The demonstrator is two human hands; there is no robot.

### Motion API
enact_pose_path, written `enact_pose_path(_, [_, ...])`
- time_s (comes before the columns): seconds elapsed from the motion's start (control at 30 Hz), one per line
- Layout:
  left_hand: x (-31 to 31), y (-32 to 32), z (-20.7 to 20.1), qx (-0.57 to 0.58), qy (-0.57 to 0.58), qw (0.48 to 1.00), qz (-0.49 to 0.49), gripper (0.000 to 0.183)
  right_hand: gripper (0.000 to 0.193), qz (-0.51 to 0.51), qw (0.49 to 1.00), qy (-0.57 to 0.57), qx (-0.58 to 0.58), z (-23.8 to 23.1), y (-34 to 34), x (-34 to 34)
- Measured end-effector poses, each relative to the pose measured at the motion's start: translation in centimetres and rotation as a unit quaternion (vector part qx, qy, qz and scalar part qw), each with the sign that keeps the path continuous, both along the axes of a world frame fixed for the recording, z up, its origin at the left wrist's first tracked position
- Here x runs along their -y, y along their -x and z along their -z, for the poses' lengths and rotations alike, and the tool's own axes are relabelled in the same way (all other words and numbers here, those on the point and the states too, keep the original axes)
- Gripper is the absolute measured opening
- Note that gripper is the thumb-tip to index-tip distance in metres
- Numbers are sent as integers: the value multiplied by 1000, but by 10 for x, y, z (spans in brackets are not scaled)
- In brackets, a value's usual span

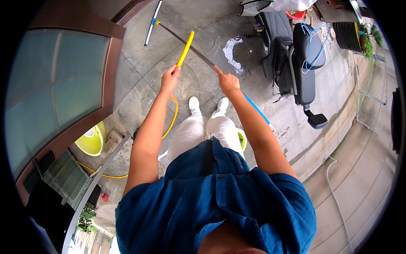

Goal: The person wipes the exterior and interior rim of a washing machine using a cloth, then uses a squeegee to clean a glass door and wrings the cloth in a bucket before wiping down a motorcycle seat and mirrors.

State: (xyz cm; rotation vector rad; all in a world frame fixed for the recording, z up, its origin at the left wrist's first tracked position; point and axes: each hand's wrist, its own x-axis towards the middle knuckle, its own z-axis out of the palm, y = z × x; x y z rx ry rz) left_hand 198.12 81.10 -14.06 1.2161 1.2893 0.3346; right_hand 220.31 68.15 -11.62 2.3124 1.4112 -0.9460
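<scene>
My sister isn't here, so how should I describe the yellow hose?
Start at the blue shirt; follow the left arm to the left hand. The hose pokes from that fist and runs on below. It's yellow and curved, unlike the straight gray pole in the right hand.

a black padded chair (303, 80) stands to the right, a blue clothes hanger (312, 33) lying across its rounded pad. near its far end sits a red basin (297, 16). beyond are a dark ribbed planter (347, 37), green foliage (368, 48) and wire mesh (372, 91). at left, a yellow-green basin (96, 144) rests beside a brown-framed frosted glass door (78, 74).
</scene>
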Motion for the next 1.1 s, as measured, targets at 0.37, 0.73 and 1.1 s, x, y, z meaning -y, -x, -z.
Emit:
enact_pose_path(0.37, [-34,-4,3,33,28,999,-28,41,50,211,962,167,54,-122,-49,395])
enact_pose_path(0.73, [-46,-11,-16,40,-9,999,10,44,43,231,971,55,27,-107,-37,316])
enact_pose_path(1.1, [-30,-8,-28,25,30,999,-1,36,48,352,917,-9,-189,17,-62,-78])
